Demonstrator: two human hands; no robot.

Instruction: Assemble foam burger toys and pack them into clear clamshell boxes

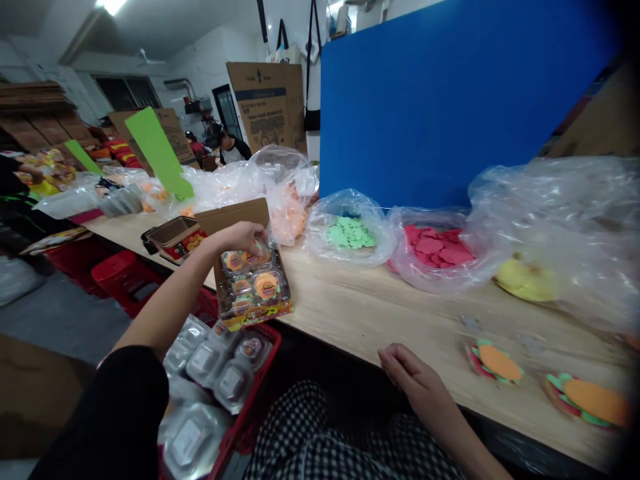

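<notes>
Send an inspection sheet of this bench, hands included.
Surface: long light wooden table.
Job's things: clear-lidded pack of round orange-topped items on a yellow printed base, tilted up; red crate of foil-sealed trays beside the table.
Grips: left hand curled over the pack's top end; right hand resting at the table edge, holding nothing.
Clutter: plastic bags of green cut-outs and pink cut-outs; layered orange, green and pink cut-out piece.
Cables: nothing seen.
Surroundings: blue board, cardboard box, red stool, co-worker at the far end.
</notes>
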